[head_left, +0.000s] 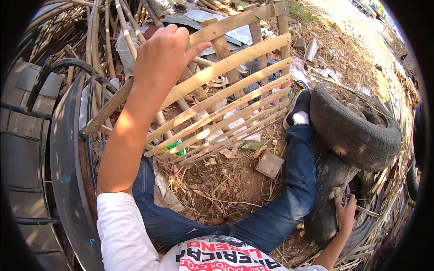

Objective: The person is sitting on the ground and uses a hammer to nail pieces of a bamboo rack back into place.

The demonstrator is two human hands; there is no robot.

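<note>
A slatted panel of split bamboo or wood leans over the ground in front of me, its long light slats lying across darker crosspieces. My left hand is closed around its upper slat, the thumb pointing right. Down at the right, my right hand reaches in beside the lower tyre. Its fingers are bent around something small and partly shiny that I cannot make out. My legs in blue jeans are spread on either side of the panel's lower end.
Another worn tyre lies on top at the right, near my shoe. A square block sits on the straw-covered soil. Bamboo poles and plastic scraps are heaped behind the panel. A black metal frame stands at the left.
</note>
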